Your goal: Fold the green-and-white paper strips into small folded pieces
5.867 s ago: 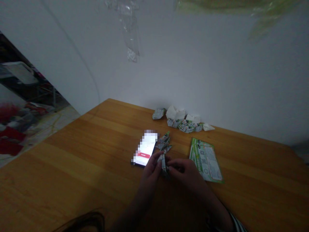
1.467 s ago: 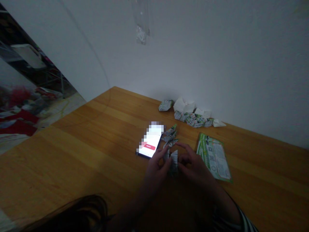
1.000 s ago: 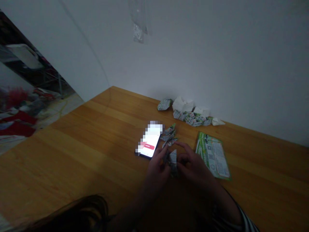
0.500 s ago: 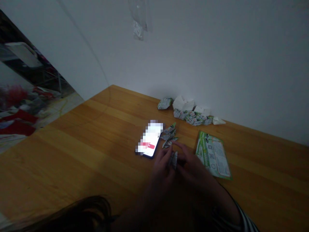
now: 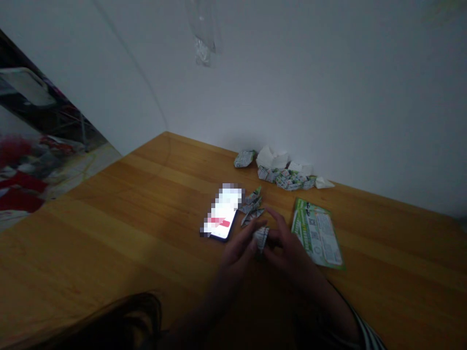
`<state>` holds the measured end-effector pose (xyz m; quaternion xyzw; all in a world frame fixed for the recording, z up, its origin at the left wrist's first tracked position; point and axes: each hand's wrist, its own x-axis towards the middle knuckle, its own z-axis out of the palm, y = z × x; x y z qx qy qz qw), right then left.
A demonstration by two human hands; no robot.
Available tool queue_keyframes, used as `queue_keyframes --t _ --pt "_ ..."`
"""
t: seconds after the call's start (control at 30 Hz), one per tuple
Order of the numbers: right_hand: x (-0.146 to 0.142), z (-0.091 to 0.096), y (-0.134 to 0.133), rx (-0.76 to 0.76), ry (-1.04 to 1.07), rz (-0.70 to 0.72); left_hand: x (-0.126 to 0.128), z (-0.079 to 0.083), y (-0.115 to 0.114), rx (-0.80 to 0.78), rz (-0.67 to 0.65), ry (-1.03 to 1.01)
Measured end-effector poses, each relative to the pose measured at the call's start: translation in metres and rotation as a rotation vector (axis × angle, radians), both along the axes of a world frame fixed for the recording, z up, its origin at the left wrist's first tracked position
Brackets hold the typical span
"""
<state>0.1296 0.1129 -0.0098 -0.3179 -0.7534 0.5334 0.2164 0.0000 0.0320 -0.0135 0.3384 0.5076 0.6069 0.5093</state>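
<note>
Between my two hands is a small folded paper piece [image 5: 261, 238], printed in grey and white. My left hand [image 5: 239, 245] pinches it from the left, and my right hand [image 5: 286, 245] has its fingers closed around the right side, with the index finger raised above it. Just beyond my fingertips lie several folded paper pieces [image 5: 251, 206] in a short row. A phone [image 5: 223, 214] with a lit screen rests left of them. Right of my right hand lies a green and white printed booklet [image 5: 318, 233].
Along the wall at the table's back edge sit a row of printed folded papers [image 5: 288, 178], crumpled white papers [image 5: 272, 158] and a separate folded paper [image 5: 244, 158]. The wooden table [image 5: 120, 209] extends left. A clear plastic bag [image 5: 203, 51] hangs on the wall.
My fingers have shifted on the folded paper piece, so more of its face shows. My right index finger has lifted slightly. The whole view has moved a little.
</note>
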Motion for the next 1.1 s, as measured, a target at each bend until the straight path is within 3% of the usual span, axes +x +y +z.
queue_keyframes --t 0.23,0.4,0.47,0.53,0.63,0.73,0.83,1.1 --pt "-0.011 -0.008 -0.011 0.077 -0.063 -0.047 0.0 -0.01 0.005 -0.022 0.005 0.079" --pt "-0.002 0.008 0.002 0.011 0.032 0.085 -0.006 -0.004 0.007 -0.145 0.169 0.009" --pt "0.0 0.014 0.017 0.167 -0.034 -0.018 -0.011 -0.003 0.009 -0.151 0.278 -0.063" --pt "-0.003 0.015 0.032 0.47 -0.152 -0.104 -0.015 -0.004 0.012 -0.154 0.375 -0.137" --pt "-0.017 0.004 0.049 0.753 -0.258 0.123 -0.019 -0.004 0.014 -0.142 0.434 -0.273" --pt "-0.031 -0.013 0.055 0.827 -0.349 0.22 -0.02 -0.002 0.013 -0.113 0.441 -0.368" --pt "-0.039 -0.023 0.055 0.849 -0.381 0.196 -0.019 0.0 0.012 -0.107 0.436 -0.397" --pt "-0.058 -0.024 0.055 0.902 -0.487 0.088 -0.02 0.001 0.014 -0.112 0.43 -0.4"
